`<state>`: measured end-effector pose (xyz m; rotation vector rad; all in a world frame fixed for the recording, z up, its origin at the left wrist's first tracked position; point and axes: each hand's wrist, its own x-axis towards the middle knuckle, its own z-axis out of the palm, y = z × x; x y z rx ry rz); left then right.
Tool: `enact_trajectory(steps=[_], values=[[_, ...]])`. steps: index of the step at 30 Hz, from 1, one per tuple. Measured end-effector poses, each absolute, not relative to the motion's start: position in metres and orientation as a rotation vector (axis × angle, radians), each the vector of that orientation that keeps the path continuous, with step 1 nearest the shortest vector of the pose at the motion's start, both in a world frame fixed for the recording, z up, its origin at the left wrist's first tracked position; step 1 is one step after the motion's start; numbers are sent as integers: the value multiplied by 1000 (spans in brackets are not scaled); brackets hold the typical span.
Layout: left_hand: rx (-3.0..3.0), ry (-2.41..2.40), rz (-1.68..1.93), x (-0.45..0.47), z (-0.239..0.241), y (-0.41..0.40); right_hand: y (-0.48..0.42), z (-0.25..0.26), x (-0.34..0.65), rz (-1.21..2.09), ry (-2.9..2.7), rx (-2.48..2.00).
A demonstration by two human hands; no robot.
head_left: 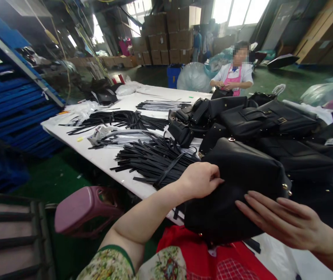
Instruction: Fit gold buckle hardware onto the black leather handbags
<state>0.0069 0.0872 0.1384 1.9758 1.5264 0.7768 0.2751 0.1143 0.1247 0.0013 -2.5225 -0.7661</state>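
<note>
A black leather-look handbag (233,171) with gold-coloured studs is tilted in front of me, its smooth panel facing up. My left hand (200,179) is closed against that panel, thumb and forefinger pressed together; whatever is between them is too small or hidden to name. Flat on the right part of the same panel lies my right hand (283,221), fingers stretched out and slightly apart. Just left of the bag is a tied bundle of black strips (151,157). Behind and to the right, more black handbags (271,116) are heaped up.
The white table (96,149) also bears further black strips (120,118) and clear plastic wrap (86,111). A pink stool (80,210) stands by its left edge, near blue stacked racks (11,97). Across the table, a person in a pink apron (232,77) handles a black item.
</note>
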Motion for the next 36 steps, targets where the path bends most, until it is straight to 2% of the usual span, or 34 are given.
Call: enact_trajectory(steps=[8, 13, 20, 25, 30, 36], values=[[734, 1010, 1351, 12, 118, 75, 113, 114, 274, -614, -2499, -206], [441, 775, 1535, -19, 120, 73, 111, 108, 276, -539, -2492, -244], [419, 850, 1599, -65, 90, 70, 123, 61, 294, -505, -2546, -464], [824, 1224, 1307, -33, 52, 75, 128, 33, 293, -408, -2616, -510], [1208, 1537, 998, 8, 34, 93, 127, 36, 295, -442, -2621, -502], [1155, 1361, 1075, 16, 34, 110, 127, 47, 296, -479, -2592, -487]])
